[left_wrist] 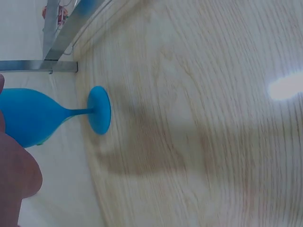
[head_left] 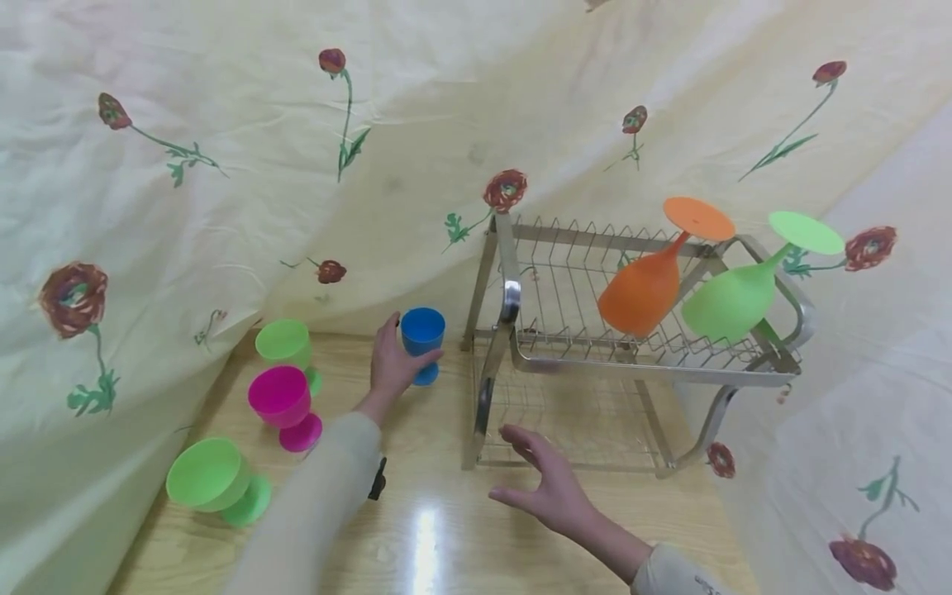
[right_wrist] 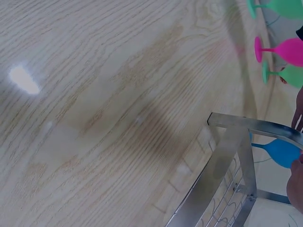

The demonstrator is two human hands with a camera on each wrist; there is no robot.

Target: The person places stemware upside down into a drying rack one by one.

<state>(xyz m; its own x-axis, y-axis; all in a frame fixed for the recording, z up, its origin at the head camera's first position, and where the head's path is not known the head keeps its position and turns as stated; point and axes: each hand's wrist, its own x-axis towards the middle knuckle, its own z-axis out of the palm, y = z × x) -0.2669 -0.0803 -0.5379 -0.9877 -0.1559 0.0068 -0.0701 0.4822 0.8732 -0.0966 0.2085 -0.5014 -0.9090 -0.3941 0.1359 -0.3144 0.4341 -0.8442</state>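
My left hand is at a blue plastic goblet, thumb across the front of its bowl and fingers at its left side. The left wrist view has the thumb against the bowl; the goblet's round foot points down toward the wooden tabletop. My right hand hovers in front of the metal dish rack, thumb and fingers spread, holding nothing. On the rack's upper tier an orange goblet and a light green goblet lean upside down, feet up.
At the left, a green goblet, a pink goblet and a larger-looking green goblet stand upright in a row. Floral cloth hangs behind and at both sides. The rack's lower tier sits close over the wooden table.
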